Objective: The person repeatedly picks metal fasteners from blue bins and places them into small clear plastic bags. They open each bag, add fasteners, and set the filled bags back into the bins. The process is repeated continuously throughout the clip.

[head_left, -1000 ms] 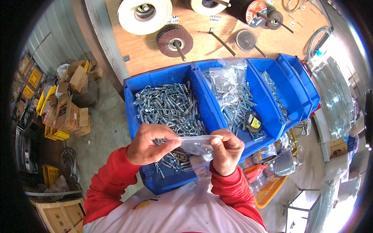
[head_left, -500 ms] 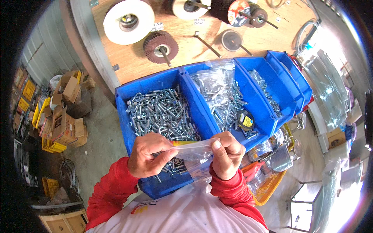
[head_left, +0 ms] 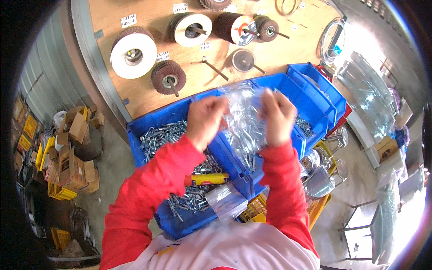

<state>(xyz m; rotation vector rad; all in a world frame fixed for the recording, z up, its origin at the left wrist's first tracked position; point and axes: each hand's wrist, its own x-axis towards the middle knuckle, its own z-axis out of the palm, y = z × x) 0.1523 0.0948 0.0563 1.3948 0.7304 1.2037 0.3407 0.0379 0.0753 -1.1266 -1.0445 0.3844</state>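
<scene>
My left hand and my right hand are raised over the second blue bin, both blurred by motion. Their fingers are pinched closed on a clear plastic bag spread between them. Behind it, more clear bags and metal fasteners fill that bin, so the held bag's outline is hard to separate. Below my left forearm, a blue bin holds many loose metal bolts. A yellow and red tube lies on those bolts. Another clear bag rests at the bin's front right corner.
Grinding discs hang on pegs from a plywood board behind the bins. More blue bins continue to the right. Cardboard boxes are stacked on the floor at left. A yellow crate stands below the bins.
Both hands have moved up and away from my body, from the bolt bin to over the second bin. The yellow and red tube and the bag at the front corner now show more fully.
</scene>
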